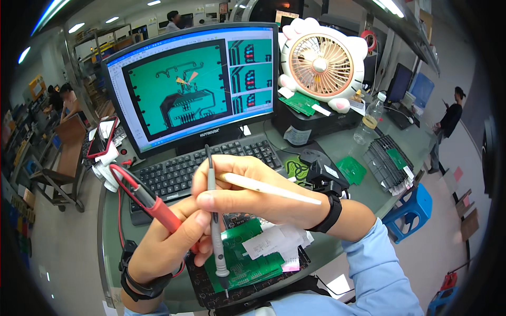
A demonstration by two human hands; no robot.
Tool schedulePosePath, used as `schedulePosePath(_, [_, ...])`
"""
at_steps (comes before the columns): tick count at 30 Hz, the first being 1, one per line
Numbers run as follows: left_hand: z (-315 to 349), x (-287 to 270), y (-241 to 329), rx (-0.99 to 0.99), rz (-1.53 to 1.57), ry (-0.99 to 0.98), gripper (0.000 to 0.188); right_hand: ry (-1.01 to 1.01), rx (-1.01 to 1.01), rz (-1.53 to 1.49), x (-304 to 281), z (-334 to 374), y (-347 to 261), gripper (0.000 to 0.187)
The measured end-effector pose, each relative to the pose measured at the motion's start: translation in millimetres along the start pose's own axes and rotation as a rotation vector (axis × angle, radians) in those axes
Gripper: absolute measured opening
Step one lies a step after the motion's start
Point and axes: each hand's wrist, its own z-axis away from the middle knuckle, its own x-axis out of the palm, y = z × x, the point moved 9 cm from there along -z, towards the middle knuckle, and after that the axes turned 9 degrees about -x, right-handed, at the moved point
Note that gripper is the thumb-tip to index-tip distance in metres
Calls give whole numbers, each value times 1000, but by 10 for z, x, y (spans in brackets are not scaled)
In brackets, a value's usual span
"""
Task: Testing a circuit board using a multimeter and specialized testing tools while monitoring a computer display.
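My left hand (158,247) is closed round a red test probe (164,213), its thumb along the handle and its cable looping up and left. My right hand (258,203) pinches a grey test probe (217,242) that points down, its metal tip near the front edge of the work mat. A slim cream stick (269,190), perhaps a pen or brush, also lies across the right hand's fingers. The two hands meet above green circuit boards (253,274), partly covered by white paper slips (276,241). The left fingertips are close to the grey probe; contact is unclear.
Behind my hands stand a black keyboard (168,176) and a monitor (192,79) showing a board layout. Farther right are a cat-shaped fan (321,63), a plastic bottle (369,121), a rack of dark boards (389,163) and a blue stool (411,210). People are in the background.
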Motion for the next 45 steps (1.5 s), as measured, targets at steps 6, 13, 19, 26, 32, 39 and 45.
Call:
schedulePosePath(6, [8, -410, 139, 216, 60, 214, 43, 190, -106, -124, -465, 76, -176, 29])
schedulePosePath(13, [49, -585, 70, 279, 95, 134, 44, 218, 133, -185, -604, 434, -10, 31])
schedulePosePath(19, [-42, -484, 38, 188, 242, 56, 29, 243, -78, -53, -671, 482, -71, 24])
schedulePosePath(26, [-79, -370, -95, 47, 249, -56, 29, 171, 26, 217, -476, 571, -55, 19])
schedulePosePath(32, [-54, -334, -109, 42, 181, -54, 27, 175, 70, 128, -375, 662, -39, 21])
schedulePosePath(39, [-61, -177, -115, 72, 85, -94, 25, 79, 51, 228, -212, 696, -24, 24])
schedulePosePath(45, [-37, -284, -177, 105, 137, -40, 25, 57, -57, 294, -209, 760, -49, 22])
